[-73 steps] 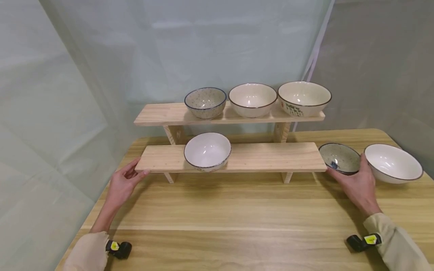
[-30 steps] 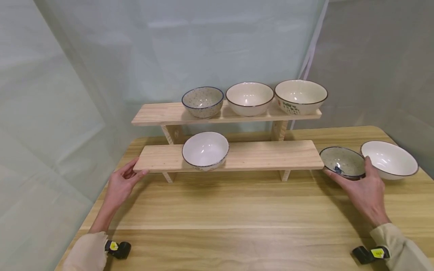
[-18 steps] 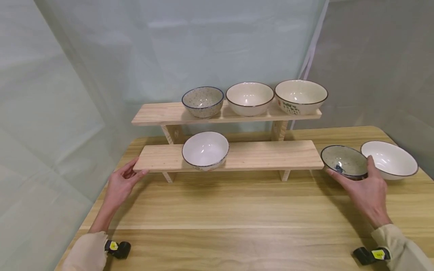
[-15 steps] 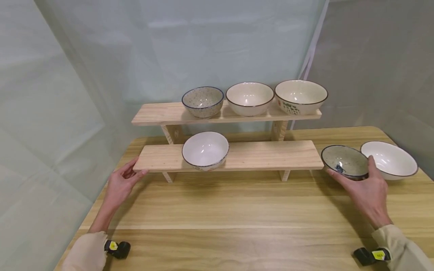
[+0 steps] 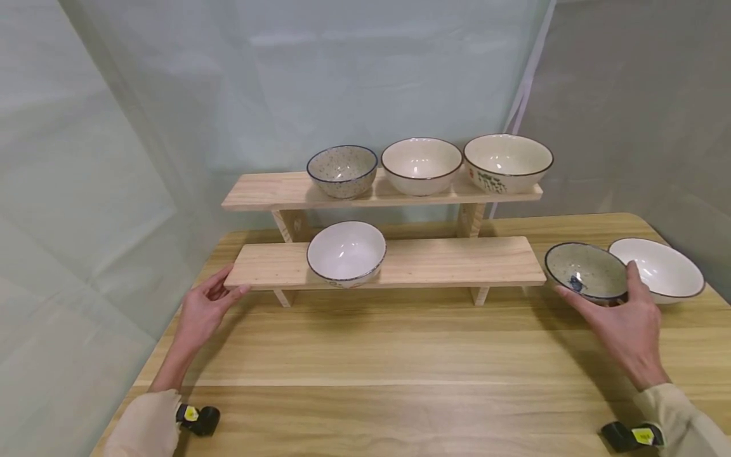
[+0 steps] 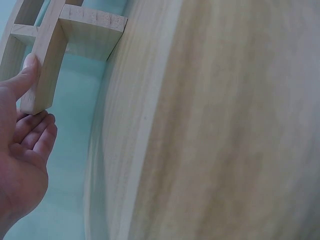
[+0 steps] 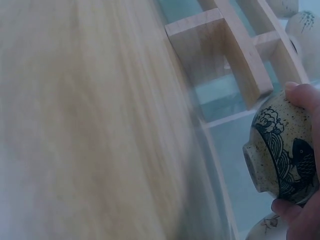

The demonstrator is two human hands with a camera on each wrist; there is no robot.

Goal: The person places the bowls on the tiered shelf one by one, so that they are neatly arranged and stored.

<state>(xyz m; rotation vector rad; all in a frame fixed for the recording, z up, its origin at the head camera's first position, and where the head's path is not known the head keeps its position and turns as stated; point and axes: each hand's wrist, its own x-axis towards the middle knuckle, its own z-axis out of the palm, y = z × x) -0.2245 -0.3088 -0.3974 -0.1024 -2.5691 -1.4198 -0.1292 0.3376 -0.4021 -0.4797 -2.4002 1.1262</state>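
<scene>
right hand (image 5: 631,330): grip narrowed onto the fish bowl (image 5: 588,270), thumb on the shelf side, fingers on the opposite side. the fish bowl is located beyond the right end of the lower shelf (image 5: 457,260). it is tilted; the right wrist view shows its foot exposed and clear of the table (image 5: 365,365), with a dark fish and wave pattern on the speckled outer wall.

left hand (image 5: 202,311): grip closed about the left end of the lower shelf, thumb against the board, fingers curled at its end.

adjacent to the fish bowl, on the table: wide bowl (image 5: 671,270), white inside. contact between the two bowls cannot be determined.

lower shelf: one white bowl (image 5: 346,252), left of centre, upright.

upper shelf (image 5: 271,190), left to right: speckled bowl (image 5: 342,171) with blue rim, cream bowl (image 5: 422,166), plant bowl (image 5: 508,164). all three upright.
</scene>
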